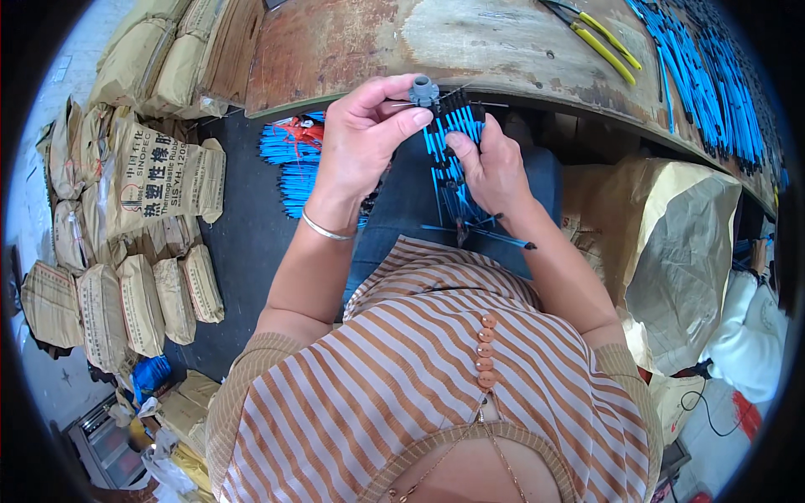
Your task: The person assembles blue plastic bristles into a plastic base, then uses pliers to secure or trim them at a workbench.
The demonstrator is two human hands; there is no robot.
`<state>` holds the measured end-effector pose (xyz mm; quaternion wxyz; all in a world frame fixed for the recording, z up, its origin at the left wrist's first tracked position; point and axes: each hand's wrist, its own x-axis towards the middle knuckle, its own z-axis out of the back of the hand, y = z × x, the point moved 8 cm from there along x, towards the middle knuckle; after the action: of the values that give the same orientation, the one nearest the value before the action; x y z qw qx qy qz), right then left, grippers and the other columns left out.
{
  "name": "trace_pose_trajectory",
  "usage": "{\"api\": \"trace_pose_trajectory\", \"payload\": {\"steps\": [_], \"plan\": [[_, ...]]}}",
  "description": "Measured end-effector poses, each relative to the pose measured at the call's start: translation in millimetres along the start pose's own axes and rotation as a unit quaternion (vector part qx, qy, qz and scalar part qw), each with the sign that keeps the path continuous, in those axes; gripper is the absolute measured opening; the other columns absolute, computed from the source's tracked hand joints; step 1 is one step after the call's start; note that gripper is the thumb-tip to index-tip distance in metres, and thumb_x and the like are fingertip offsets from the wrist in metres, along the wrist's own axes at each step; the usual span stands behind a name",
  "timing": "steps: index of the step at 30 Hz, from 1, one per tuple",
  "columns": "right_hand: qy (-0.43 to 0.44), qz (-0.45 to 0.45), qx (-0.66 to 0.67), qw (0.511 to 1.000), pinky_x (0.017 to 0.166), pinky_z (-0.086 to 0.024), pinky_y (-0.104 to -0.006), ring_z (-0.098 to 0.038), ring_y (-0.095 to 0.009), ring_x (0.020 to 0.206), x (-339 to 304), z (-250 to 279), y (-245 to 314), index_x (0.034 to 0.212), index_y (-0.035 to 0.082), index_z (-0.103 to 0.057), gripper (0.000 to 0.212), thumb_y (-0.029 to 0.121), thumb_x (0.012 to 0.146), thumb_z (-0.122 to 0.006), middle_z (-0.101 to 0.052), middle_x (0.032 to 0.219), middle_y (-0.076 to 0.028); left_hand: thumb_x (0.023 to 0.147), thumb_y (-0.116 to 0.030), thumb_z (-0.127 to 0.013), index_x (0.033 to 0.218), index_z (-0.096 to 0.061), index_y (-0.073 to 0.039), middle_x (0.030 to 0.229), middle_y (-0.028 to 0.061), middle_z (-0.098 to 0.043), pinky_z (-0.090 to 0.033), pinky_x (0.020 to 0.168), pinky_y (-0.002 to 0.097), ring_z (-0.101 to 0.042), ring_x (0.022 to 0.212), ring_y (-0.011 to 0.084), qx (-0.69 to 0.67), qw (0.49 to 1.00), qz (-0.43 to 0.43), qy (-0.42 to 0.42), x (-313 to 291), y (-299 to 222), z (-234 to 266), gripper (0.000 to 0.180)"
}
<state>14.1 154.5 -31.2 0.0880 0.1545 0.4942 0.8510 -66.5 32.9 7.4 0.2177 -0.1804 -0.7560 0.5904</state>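
A small grey plastic cap (423, 90) is being pinched between the thumb and fingers of the left hand (362, 138), just in front of the edge of the worn wooden surface (470, 42). A bunch of thin blue sticks with black tips (453, 142) is being gripped by the right hand (495, 168), whose fingers are being kept curled around it, right beside the cap. A few loose blue sticks (490, 236) are being kept on the lap. More blue sticks (713, 75) are being kept in rows on the surface, near yellow-handled pliers (604, 38). Tan paper sacks (159, 180) are being stacked on the floor at the left, next to another blue pile (289, 163).
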Motion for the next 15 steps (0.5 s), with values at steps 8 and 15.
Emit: {"api": "trace_pose_trajectory", "payload": {"steps": [8,15], "plan": [[0.117,0.008,-0.065,0.991,0.065,-0.045,-0.0389,-0.059,-0.037,0.074,6.1,-9.0,7.3,0.098,0.000,-0.048,0.031,0.028,0.089,-0.053,-0.058,0.076,-0.021,0.077,0.004,-0.064,0.108,-0.059,0.002,0.096,0.0066,-0.064,-0.048,0.072,0.0212,-0.059,0.083,0.0090,-0.014,0.995,0.048,0.082,0.8,4.0,7.7,0.032],[0.141,0.035,0.044,0.988,0.064,-0.047,-0.0334,-0.060,-0.024,0.068,5.3,-14.8,4.5,0.095,0.000,-0.048,0.036,0.035,0.093,-0.044,-0.060,0.074,-0.012,0.078,0.004,-0.063,0.108,-0.058,0.002,0.097,0.0078,-0.064,-0.048,0.070,0.0220,-0.059,0.082,0.0093,-0.040,0.996,0.007,0.075,-3.3,-2.8,8.8,0.031]]}}
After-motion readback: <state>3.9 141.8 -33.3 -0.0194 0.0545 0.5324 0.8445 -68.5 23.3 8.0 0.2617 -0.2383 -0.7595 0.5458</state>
